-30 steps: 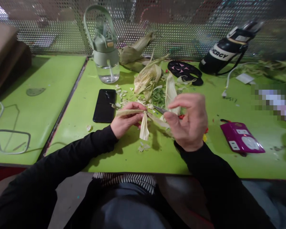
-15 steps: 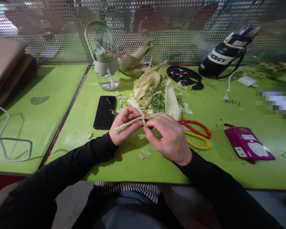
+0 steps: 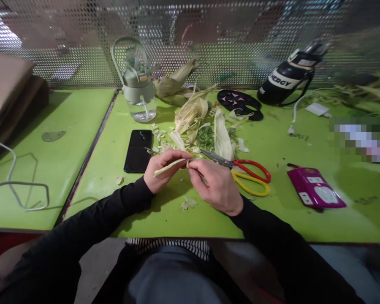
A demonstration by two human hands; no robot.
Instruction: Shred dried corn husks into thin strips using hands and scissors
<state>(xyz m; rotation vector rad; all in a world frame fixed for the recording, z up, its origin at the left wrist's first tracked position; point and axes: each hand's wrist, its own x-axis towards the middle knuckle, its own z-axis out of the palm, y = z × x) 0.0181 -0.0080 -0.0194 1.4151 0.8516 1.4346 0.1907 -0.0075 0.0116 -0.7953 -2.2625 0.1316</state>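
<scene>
Between my two hands is a pale strip of corn husk (image 3: 170, 167), one end sticking out over the left palm. My left hand (image 3: 164, 169) is closed around it, thumb and fingers near its middle. Pinching the same husk from the other side, my right hand (image 3: 215, 185) has its fingertips against the left ones; the exact grip there is hidden. Just beyond the hands lie a heap of dried corn husks (image 3: 190, 116), green shreds (image 3: 205, 137) and a broad husk leaf (image 3: 222, 135). Scissors (image 3: 252, 169) with red and yellow handles rest beside my right hand.
Left of the hands lies a black phone (image 3: 138, 150), with a water bottle (image 3: 141, 95) behind it. A black bottle (image 3: 285, 78) leans at the back right, near a dark pad (image 3: 239, 103). A purple socket block (image 3: 316, 188) sits at right; brown cardboard (image 3: 9, 93) at far left.
My hands have drawn closer together over the husk, and its crossing strips show less now. The right hand has shifted left, uncovering the scissor blades. The view has turned slightly.
</scene>
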